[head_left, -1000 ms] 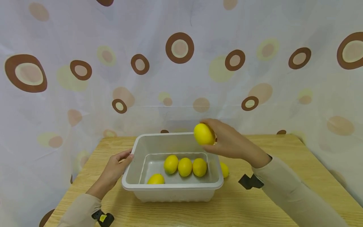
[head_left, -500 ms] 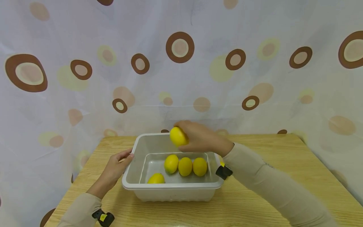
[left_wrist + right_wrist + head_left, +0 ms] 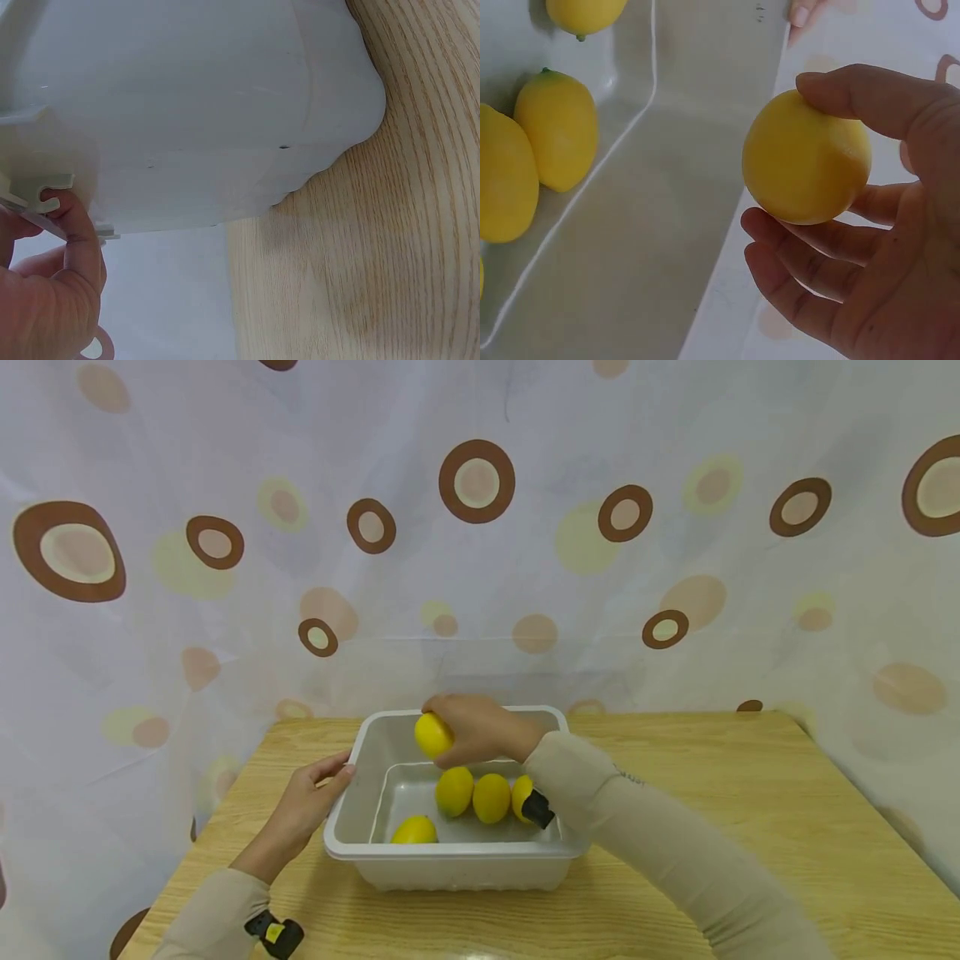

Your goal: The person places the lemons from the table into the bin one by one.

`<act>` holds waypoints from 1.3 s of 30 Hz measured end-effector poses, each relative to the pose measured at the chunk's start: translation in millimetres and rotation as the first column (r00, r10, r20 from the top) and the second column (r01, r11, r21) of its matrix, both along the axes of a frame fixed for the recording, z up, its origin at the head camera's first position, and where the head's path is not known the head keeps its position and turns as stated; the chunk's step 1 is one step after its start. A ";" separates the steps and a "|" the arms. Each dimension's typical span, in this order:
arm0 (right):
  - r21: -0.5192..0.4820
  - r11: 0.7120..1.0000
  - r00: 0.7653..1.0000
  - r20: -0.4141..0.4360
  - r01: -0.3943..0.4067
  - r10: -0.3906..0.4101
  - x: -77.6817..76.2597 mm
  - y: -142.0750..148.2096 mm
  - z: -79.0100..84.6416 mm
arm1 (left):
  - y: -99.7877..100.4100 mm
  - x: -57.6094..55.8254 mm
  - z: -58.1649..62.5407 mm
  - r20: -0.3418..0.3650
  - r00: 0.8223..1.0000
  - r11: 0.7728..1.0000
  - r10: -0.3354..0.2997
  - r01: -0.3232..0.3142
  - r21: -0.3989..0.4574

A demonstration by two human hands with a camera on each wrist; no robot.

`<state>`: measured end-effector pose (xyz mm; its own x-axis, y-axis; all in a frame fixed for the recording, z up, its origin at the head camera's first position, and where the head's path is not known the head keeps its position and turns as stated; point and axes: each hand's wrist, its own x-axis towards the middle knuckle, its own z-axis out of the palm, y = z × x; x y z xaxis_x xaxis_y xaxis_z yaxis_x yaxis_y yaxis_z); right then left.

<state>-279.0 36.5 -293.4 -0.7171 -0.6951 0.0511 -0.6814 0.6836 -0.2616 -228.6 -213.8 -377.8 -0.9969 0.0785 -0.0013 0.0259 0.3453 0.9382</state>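
Note:
A white plastic basin [image 3: 465,868] stands on the wooden table. My left hand [image 3: 303,806] grips its left rim; in the left wrist view fingers [image 3: 79,232] curl under the lip. Over the back left part of the basin, my right hand [image 3: 483,731] holds a yellow lemon [image 3: 433,736] between thumb and fingers, also plain in the right wrist view as a lemon [image 3: 806,157]. Several lemons lie on the basin floor: a front-left lemon [image 3: 415,831], partly hidden by the front rim, and a row with a lemon [image 3: 454,792] at its left end. My right wrist strap partly covers the row's rightmost lemon.
The wooden table [image 3: 712,793] extends to both sides of the basin. A patterned curtain [image 3: 480,577] hangs behind the table's back edge. My right sleeve [image 3: 660,835] crosses over the basin's right rim.
My right hand has carried the lemon leftward across the basin and slightly down. The lemon on the table by the basin's right side is now out of sight behind my sleeve. My left hand stays put.

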 end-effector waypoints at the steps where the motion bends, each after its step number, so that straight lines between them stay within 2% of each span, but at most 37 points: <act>1: 0.010 1.000 1.000 0.008 -0.001 0.001 -1.1 -2.6 -2.2 | 0.2 -0.1 0.1 0.003 1.000 1.000 -0.001 0.001 0.001; 4: 0.019 1.000 0.999 0.054 -0.013 0.011 -4.4 -9.6 -10.0 | 0.7 -0.3 0.4 0.005 1.000 1.000 0.000 0.000 0.002; 9: 0.047 0.999 0.997 0.075 -0.002 -0.001 -7.4 -19.8 -23.6 | 0.7 -0.2 0.5 0.004 1.000 1.000 0.003 -0.003 -0.008; 12: 0.074 0.997 0.997 0.072 0.022 -0.028 -9.4 -26.1 -32.6 | 0.8 0.1 0.2 -0.002 1.000 1.000 -0.005 0.005 -0.013; 15: 0.091 0.995 0.992 0.116 0.046 -0.057 -11.6 -32.4 -42.2 | 1.0 0.0 -0.4 -0.004 1.000 1.000 -0.008 0.008 -0.016; 19: 0.096 0.991 0.975 0.192 0.096 -0.113 -15.6 -37.7 -54.3 | 2.0 -0.3 -1.3 0.000 1.000 1.000 -0.001 0.001 -0.013; 22: 0.093 0.986 0.964 0.216 0.137 -0.154 -19.6 -39.1 -61.2 | 2.6 -0.1 -1.6 0.001 1.000 1.000 -0.005 0.005 -0.002; 39: 0.020 0.985 0.949 0.264 0.172 -0.171 -30.0 -41.5 -81.8 | -0.4 -0.5 -2.0 0.004 1.000 1.000 0.002 -0.002 -0.007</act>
